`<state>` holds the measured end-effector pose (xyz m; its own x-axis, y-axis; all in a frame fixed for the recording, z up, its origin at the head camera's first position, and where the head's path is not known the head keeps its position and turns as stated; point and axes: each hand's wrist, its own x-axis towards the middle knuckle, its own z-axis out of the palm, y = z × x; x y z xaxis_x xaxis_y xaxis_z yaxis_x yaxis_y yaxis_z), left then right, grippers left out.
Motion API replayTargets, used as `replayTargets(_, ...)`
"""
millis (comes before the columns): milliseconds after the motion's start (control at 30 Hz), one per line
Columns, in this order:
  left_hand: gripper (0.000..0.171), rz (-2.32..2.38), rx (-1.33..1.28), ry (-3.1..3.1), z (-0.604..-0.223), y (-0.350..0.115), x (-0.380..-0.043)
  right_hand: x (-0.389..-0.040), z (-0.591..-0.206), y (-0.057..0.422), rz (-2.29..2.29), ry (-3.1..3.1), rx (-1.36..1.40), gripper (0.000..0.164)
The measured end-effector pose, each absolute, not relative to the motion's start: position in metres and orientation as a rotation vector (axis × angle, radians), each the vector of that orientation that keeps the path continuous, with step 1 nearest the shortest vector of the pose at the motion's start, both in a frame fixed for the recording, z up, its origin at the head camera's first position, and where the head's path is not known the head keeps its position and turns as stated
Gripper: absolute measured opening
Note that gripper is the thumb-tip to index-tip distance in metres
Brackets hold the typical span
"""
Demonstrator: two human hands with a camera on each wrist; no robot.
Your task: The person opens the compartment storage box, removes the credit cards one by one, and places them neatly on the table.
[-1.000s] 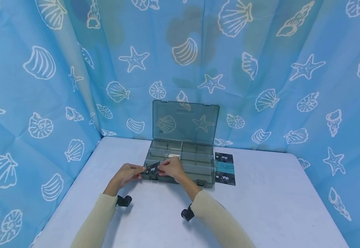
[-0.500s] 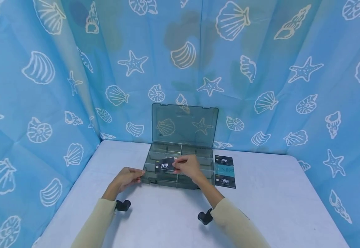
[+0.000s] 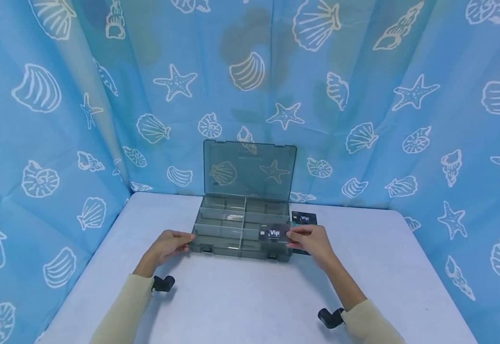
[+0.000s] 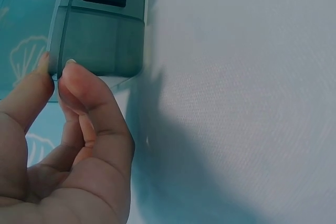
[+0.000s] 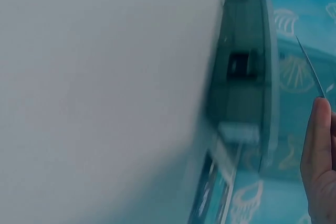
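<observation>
A black card with "Vip" printed on it (image 3: 271,234) is pinched by its right edge in my right hand (image 3: 313,242). It hangs over the front right part of a smoky grey plastic compartment box (image 3: 215,230), whose see-through lid (image 3: 250,169) stands up at the back. In the right wrist view the card (image 5: 311,66) shows edge-on above the fingertips. My left hand (image 3: 168,246) pinches the rim at the box's front left corner; the left wrist view shows thumb and forefinger (image 4: 92,90) meeting on that edge.
Beside the box's right wall lie more cards on the white table (image 3: 233,296). A black Vip card (image 3: 304,218) shows at the back; the ones in front are mostly behind my right hand. A small pale label (image 3: 234,217) lies inside the box. A blue shell-patterned curtain (image 3: 362,157) surrounds the table.
My right hand has lifted the card from the box's front left corner and carried it right, across the compartments. The left hand stays at the corner and no longer touches the card.
</observation>
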<state>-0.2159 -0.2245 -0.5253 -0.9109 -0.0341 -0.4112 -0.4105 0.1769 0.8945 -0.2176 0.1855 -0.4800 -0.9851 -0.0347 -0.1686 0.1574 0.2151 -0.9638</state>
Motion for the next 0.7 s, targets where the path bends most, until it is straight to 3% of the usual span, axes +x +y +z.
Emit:
replayTargets(233, 0.052, 1.777, -0.423, 2.162, -0.525, -0.226, -0.217, -0.205, -0.489, 0.229, -1.862, 2.326, 0.160, 0.030)
replayTargets(700, 0.051, 1.791, -0.418, 2.171, -0.521, -0.223, -0.213, -0.187, -0.523, 0.273, -1.858, 2.284, 0.324, 0.034)
